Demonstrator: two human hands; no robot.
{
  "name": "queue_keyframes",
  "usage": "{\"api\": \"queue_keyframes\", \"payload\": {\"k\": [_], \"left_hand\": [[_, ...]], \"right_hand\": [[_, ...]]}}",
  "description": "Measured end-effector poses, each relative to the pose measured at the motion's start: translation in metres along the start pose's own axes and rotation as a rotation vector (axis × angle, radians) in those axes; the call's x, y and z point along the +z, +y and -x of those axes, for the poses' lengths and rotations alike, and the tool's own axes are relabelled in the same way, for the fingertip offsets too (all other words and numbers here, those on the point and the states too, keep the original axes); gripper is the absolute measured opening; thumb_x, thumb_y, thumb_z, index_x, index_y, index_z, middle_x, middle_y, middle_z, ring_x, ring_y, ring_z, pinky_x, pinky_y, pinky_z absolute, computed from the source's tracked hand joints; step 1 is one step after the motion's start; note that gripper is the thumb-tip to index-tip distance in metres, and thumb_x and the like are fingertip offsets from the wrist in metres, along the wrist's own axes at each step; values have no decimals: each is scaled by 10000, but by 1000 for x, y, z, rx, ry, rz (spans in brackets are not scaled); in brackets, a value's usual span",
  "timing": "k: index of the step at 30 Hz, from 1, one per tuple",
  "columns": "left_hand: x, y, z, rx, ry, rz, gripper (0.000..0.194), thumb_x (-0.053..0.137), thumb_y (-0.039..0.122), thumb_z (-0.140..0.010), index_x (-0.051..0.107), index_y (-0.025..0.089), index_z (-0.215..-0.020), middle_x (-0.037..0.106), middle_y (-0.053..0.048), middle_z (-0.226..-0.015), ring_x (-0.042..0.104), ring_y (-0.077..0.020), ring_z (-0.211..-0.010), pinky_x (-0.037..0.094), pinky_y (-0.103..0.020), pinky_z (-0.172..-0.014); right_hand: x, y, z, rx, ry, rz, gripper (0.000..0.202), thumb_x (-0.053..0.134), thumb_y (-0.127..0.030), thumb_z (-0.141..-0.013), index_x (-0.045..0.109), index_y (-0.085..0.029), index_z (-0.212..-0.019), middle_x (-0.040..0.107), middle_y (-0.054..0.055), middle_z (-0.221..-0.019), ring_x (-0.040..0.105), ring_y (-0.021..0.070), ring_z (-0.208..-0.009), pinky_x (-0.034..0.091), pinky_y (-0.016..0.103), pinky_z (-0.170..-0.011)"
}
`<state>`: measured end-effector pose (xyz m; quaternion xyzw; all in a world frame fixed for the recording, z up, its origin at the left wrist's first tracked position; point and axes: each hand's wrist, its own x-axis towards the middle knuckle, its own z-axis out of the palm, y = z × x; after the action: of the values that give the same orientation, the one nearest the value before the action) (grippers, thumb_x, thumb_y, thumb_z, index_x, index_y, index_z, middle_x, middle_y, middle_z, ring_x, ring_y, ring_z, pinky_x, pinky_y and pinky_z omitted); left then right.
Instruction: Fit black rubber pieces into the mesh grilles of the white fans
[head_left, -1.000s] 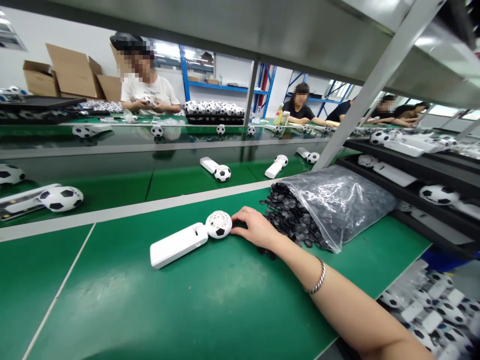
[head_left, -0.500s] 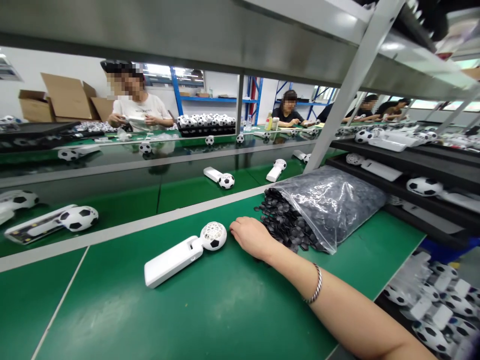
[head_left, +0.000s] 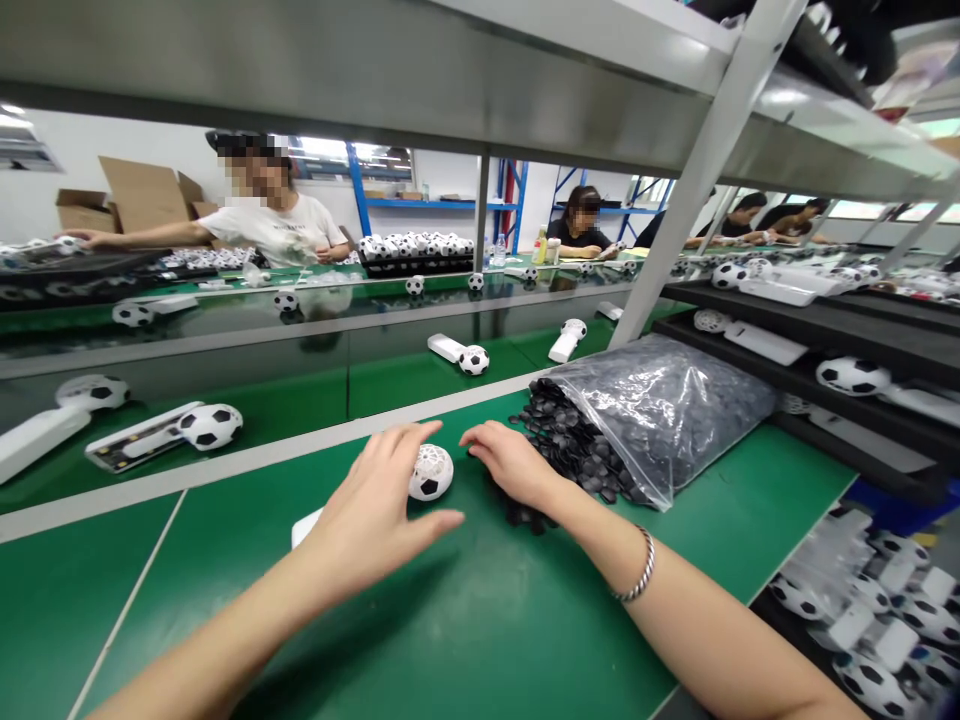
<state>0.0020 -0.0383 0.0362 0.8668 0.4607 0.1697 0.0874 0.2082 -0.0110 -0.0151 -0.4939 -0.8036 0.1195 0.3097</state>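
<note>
A left hand point(head_left: 375, 495), fingers spread and seemingly empty, hovers over a white football-patterned gadget point(head_left: 430, 473) at the center of the frame, hiding much of its handle; the right hand point(head_left: 510, 462), fingers curled, reaches beside a heap of black pieces point(head_left: 570, 440) just right of center, its grasp impossible to tell; the pieces spill from a clear plastic bag point(head_left: 667, 405); a person in a white shirt point(head_left: 289, 230) stretches an arm at upper left.
</note>
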Motion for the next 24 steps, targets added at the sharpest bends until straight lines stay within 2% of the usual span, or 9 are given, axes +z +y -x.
{"api": "queue_keyframes", "payload": {"k": [2,4,7,10,13,17,20,24], "left_hand": [[11,-10,-8,-52,-40,-91,622,580,289,-694,344,204,-1263,431,-111,-1240,414,-317,-1118,380,-454,-880],[20,-22,-15,-56,-113,-136,558,485,152,-672,392,195,-1221,474,-106,-1178,488,-296,-1017,397,-432,-815],[25,-34,-21,95,-181,-75,594,398,56,-659,417,272,-1212,528,-50,-1102,504,-237,-985,374,-379,-829],[25,-38,-22,176,-169,-38,613,381,44,-672,430,331,-1212,569,-16,-1032,481,-219,-1014,317,-380,-904],[24,-39,-23,176,-161,-26,637,486,125,-634,407,297,-1242,552,-25,-1088,448,-243,-1058,265,-405,-967],[27,-39,-24,155,-173,-9,693,657,427,-591,435,246,-1222,526,-60,-1132,419,-281,-1091,237,-437,-994],[29,-37,-24,127,-150,3,761,648,605,-565,458,235,-1203,534,-75,-1122,425,-287,-1090,217,-457,-1002],[32,-32,-23,95,-102,31,701,596,671,-590,507,239,-1136,569,-62,-1063,444,-283,-1069,199,-480,-1008]], "right_hand": [[-1,0,0,24,46,-145,138,513,-90,-831,560,-169,-934,594,25,-865,562,138,-801,445,258,-734],[-3,-2,0,18,54,-216,126,543,-85,-804,578,-175,-886,597,13,-833,561,135,-776,453,258,-715],[-7,-10,1,-82,15,-269,153,531,-71,-809,622,-190,-842,597,11,-823,556,137,-816,450,269,-757],[-11,-17,3,-149,-48,-330,149,537,-89,-818,632,-197,-858,604,14,-841,559,138,-824,449,278,-780],[-12,-22,5,-131,-97,-381,96,584,-115,-797,620,-192,-843,613,4,-839,562,134,-780,454,261,-742],[-9,-25,7,-142,-181,-418,82,616,-106,-772,610,-180,-806,611,-10,-796,562,123,-737,450,239,-711],[-4,-28,8,-150,-171,-386,94,621,-96,-762,593,-179,-795,597,-14,-779,551,118,-725,443,237,-707],[1,-27,9,-120,-110,-431,132,622,-87,-750,558,-181,-818,561,-20,-787,532,108,-720,447,233,-701]]}}
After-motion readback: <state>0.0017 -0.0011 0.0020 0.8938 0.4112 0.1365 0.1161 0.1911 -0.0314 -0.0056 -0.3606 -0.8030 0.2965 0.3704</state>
